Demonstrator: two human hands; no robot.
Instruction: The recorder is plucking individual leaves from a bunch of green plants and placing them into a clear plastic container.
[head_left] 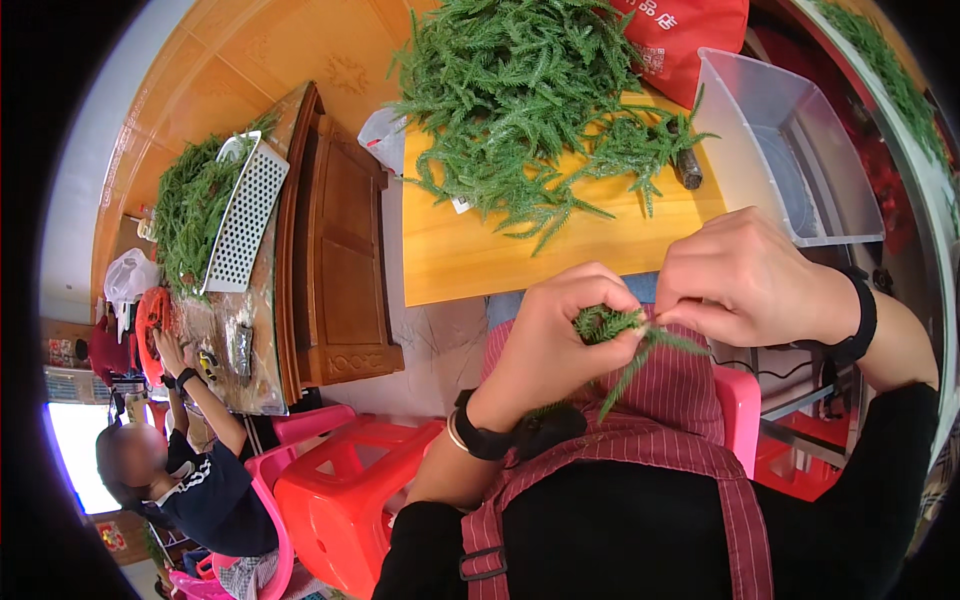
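Above my lap, my left hand (pixel 585 325) is closed around a green artificial pine sprig (pixel 603 322), whose needles stick out past the thumb. My right hand (pixel 735 285) pinches close by, at the stem end beside the left thumb; what sits between its fingertips is too small to make out. A large heap of similar green sprigs (pixel 510 90) covers the far part of the yellow wooden table (pixel 450 270). Toward the right of that table lies a dark, short roll (pixel 688 168), partly under some sprigs.
Right of the table stands a clear plastic bin (pixel 800 150), with a red bag (pixel 690 40) behind. At left, a person (pixel 215 490) sits by a second table holding a white perforated basket (pixel 245 215) and more greenery. A red stool (pixel 350 500) stands beside me.
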